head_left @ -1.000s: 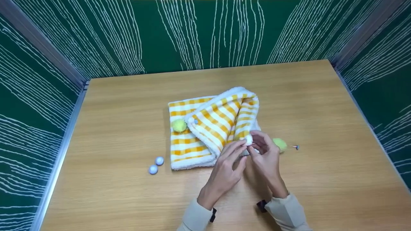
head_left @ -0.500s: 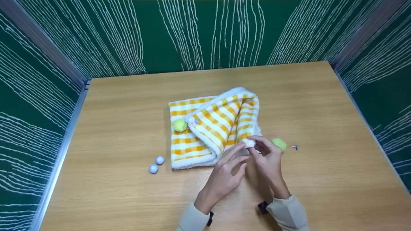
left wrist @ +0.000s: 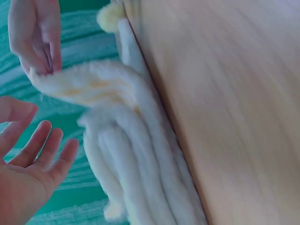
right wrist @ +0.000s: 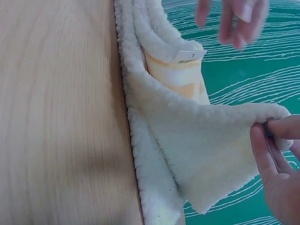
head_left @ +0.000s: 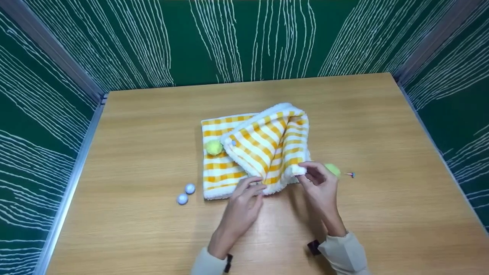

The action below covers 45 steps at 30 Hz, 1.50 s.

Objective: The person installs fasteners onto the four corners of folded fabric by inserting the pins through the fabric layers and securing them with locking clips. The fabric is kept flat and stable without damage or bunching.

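Note:
A yellow-and-white checked blanket (head_left: 292, 143) with white fleecy edging lies folded on the table. My right hand (head_left: 320, 187) pinches its near right corner, which is lifted off the table. In the right wrist view, a small dark blue-grey piece (right wrist: 267, 129) shows between those fingertips. My left hand (head_left: 240, 208) is just in front of the blanket's near edge, fingers loosely bent and holding nothing; the left wrist view has this hand (left wrist: 35, 173) apart from the fleece. A blue dot (head_left: 233, 143) marks the folded-over corner, next to a yellow-green pompom (head_left: 214, 147).
Right of the blanket are another yellow-green ball (head_left: 332, 169), partly behind my right hand, and a small blue-headed pin (head_left: 350, 175). Two pale blue balls (head_left: 186, 194) lie at the left. Green panels with white lines (head_left: 244, 42) surround the wooden table (head_left: 126, 152).
My left hand has let go of the blanket corner and moved left toward the near edge. My right hand keeps its pinch on the corner, nearly in place.

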### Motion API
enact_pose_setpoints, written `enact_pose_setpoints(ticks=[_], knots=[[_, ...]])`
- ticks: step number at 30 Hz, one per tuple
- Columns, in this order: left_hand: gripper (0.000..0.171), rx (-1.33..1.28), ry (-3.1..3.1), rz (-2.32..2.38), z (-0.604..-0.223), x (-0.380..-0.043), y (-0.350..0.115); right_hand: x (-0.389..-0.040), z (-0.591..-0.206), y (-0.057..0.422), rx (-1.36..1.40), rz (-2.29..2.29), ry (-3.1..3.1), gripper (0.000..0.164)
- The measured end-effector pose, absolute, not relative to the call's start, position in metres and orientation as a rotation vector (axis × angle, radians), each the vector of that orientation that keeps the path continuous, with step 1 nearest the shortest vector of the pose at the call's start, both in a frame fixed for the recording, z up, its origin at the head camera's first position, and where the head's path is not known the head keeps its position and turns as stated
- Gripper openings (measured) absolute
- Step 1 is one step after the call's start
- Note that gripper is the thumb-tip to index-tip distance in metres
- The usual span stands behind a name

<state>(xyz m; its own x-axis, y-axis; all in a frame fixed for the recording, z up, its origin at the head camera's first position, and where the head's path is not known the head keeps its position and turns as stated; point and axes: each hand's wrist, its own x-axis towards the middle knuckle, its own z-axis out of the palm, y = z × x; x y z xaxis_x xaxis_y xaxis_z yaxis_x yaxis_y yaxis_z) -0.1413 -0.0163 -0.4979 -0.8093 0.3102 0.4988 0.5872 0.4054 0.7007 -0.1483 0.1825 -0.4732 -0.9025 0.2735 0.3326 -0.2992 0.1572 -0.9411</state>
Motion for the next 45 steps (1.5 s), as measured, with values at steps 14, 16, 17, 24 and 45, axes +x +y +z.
enact_pose_setpoints(ticks=[14,16,17,24,45], knots=[[0.024,-0.469,-2.337,-1.264,-0.519,-0.133,-0.104,-0.145,-0.471,0.184,0.046,1.793,-2.03,0.019],[0.026,-0.442,-2.317,-1.237,-0.521,-0.133,-0.115,-0.145,-0.47,0.184,0.038,1.802,-2.013,0.019],[0.026,-0.421,-2.315,-1.22,-0.521,-0.134,-0.12,-0.146,-0.47,0.184,0.04,1.818,-1.994,0.019],[0.027,-0.208,-2.375,-1.188,-0.523,-0.135,-0.151,-0.152,-0.483,0.188,0.045,1.909,-1.875,0.02],[0.029,0.313,-2.867,-1.12,-0.531,-0.142,-0.167,-0.144,-0.465,0.185,0.037,1.829,-1.922,0.021]])
